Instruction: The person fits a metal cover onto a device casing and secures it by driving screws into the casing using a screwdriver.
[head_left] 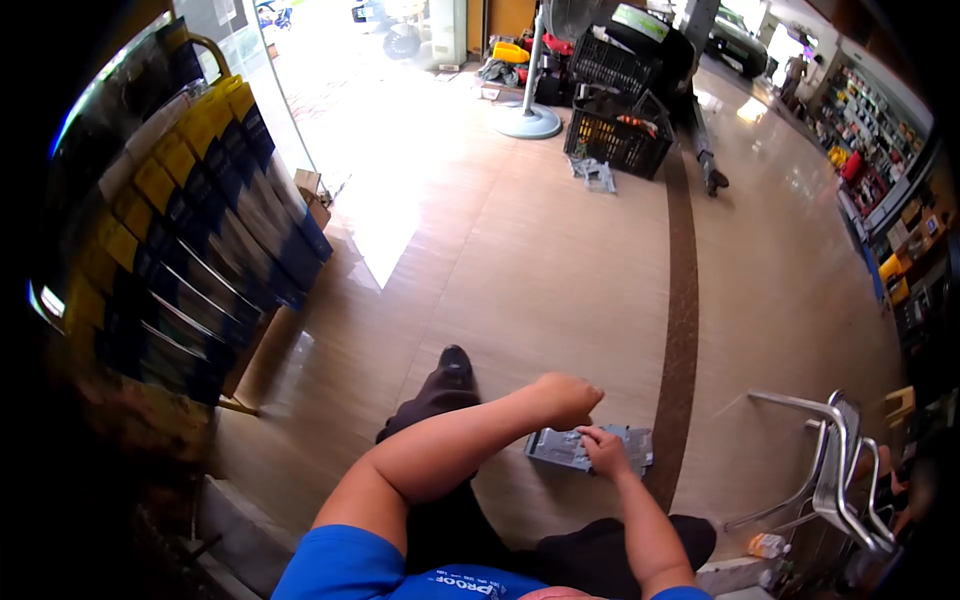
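Observation:
A flat grey metal case [560,448], like an electronics unit, lies on the floor in front of my bent legs. My left hand [565,400] is closed in a fist just above its far edge; whatever it holds, if anything, is hidden. Over the case top is my right hand [606,452], its fingers curled together at the surface. Too little detail shows to tell what lies between those fingers.
At left stands a rack [190,200] of blue and yellow packets. A chrome-framed chair [835,470] is at right, near a bottle [768,545]. Farther off are black crates [620,140], grey scraps [594,175] and a round-based stand [527,122].

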